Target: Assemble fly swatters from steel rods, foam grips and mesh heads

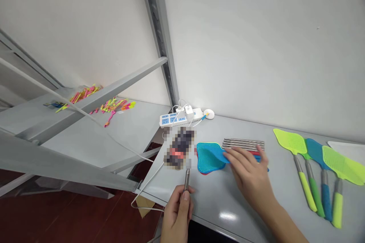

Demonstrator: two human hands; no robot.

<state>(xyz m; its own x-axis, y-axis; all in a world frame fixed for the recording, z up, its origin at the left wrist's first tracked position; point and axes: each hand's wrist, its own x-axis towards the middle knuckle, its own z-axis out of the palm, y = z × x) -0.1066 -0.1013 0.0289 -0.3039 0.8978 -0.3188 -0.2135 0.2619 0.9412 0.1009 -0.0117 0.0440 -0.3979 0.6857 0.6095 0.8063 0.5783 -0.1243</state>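
Observation:
My left hand (pixel 179 209) is closed around a slim metal rod (pixel 187 178) that points up and away near the table's front edge. My right hand (pixel 251 176) pinches the narrow end of a blue fly swatter head (pixel 218 154), which is tilted up from a small stack. Under it lies another blue mesh swatter head (pixel 209 164), with red and yellow-green edges showing below. Several metal rods (pixel 239 143) lie side by side just beyond my right hand. Red and blue pieces beside them are partly hidden by that hand.
Several fly swatters with grips, including a yellow-green one (pixel 289 141), lie at the right. A blurred-out phone-like object (pixel 180 148) lies left of the stack. Behind it are a white power strip (pixel 168 120) and cables. A metal frame (pixel 159 34) stands left; colourful plastic pieces (pixel 112 105) lie beyond.

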